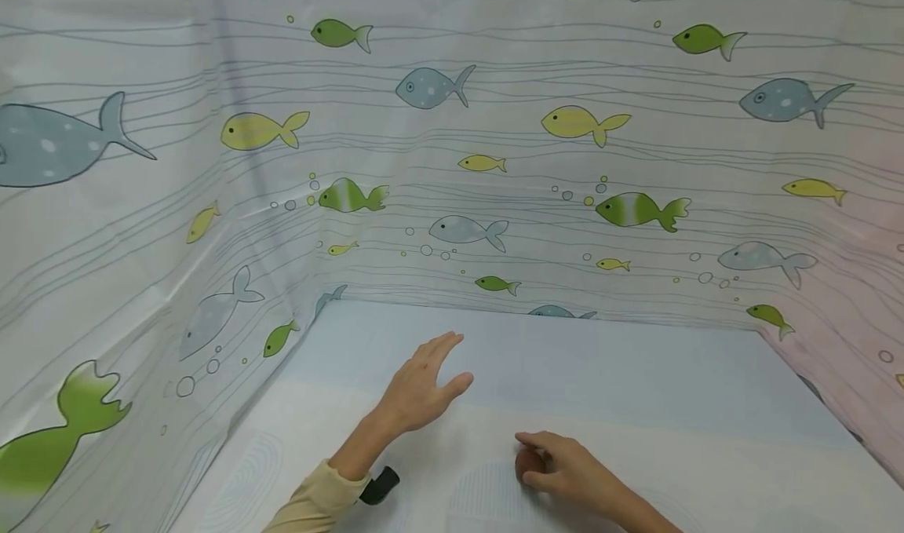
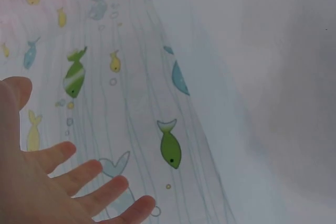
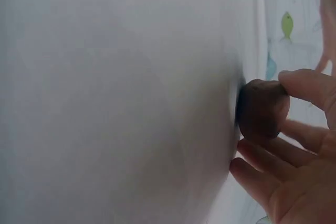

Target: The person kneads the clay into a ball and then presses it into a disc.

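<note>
Sheeting (image 1: 395,156) printed with fish walls the left side and back; next, the left hand (image 1: 419,389) hangs above the pale tabletop (image 1: 600,376), fingers spread and free; farther right, a brown roundish object (image 1: 528,465) is low at the tabletop, pinched between thumb and fingers of the right hand (image 1: 574,470)

A pale yellow left sleeve (image 1: 308,503) has a small black piece (image 1: 381,487) just beside it.

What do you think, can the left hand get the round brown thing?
Probably not easily: the right hand is curled around the round brown thing, though the space towards it from the left hand looks free.
</note>
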`<state>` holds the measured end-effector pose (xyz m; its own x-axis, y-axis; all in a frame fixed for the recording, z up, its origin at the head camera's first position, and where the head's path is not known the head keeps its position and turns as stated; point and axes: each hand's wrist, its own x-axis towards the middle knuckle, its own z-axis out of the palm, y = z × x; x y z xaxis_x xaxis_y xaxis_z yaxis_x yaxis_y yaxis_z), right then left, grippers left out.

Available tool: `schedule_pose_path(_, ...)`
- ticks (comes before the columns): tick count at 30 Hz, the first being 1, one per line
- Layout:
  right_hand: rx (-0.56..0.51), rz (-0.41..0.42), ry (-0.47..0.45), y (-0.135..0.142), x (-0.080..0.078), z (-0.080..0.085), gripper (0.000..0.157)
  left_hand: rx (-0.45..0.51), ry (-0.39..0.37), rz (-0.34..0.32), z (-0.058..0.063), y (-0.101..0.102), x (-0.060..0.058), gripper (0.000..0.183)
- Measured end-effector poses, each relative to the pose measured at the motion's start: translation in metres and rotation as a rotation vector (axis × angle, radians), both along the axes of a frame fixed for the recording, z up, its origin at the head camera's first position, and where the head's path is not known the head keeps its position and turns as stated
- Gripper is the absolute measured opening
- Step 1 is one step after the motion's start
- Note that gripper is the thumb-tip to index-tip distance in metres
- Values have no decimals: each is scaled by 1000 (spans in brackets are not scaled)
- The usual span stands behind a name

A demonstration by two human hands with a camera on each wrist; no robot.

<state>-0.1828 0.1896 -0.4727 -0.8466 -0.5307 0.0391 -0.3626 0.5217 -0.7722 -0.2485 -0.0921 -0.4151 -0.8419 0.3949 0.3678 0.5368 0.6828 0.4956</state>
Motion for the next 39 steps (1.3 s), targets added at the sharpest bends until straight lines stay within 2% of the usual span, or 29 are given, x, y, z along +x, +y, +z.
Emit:
schedule_pose_path(6,-16,21,21,-3,1,-4,49,-10,-3,-2,-1,3,-2,68)
schedule_pose_path(10,-3,5,91,-2,-1,-1,47,-14,-3,-5,-1,5,-2,68)
schedule_pose_path(13,-13,-36,148,1,-4,6,46,-7,3,-5,-1,7,-2,68)
schedule_pose_path(20,-139,-157,219,12,-16,27,45,25,-21,-20,1,13,-3,67)
schedule_pose_path(24,-186,-227,271,17,-24,39,48,81,-56,-49,3,19,-3,66)
schedule_pose_path(30,-193,-332,341,17,-32,52,48,179,-122,-109,7,30,-5,64)
schedule_pose_path(36,-294,-367,305,3,-35,55,49,358,-253,-228,5,48,-13,58)
schedule_pose_path(39,-326,-384,289,-6,-37,53,49,416,-311,-247,0,57,-18,57)
